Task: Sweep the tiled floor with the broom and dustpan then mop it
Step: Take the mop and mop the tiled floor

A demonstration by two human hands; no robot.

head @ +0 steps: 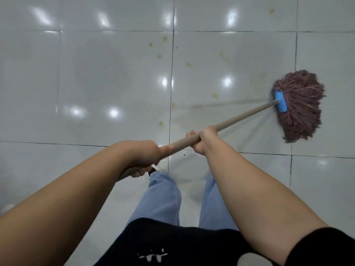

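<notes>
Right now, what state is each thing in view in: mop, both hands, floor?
Mop head: strings spread flat on the floor, out to the right.
Mop handle: tilted, running from the hands down to the blue clamp.
Left hand: fingers closed round the handle's upper end.
Right hand: fingers closed round the handle lower down.
Tiled floor: glossy, yellowish spots ahead, faint wet streaks near the mop.
</notes>
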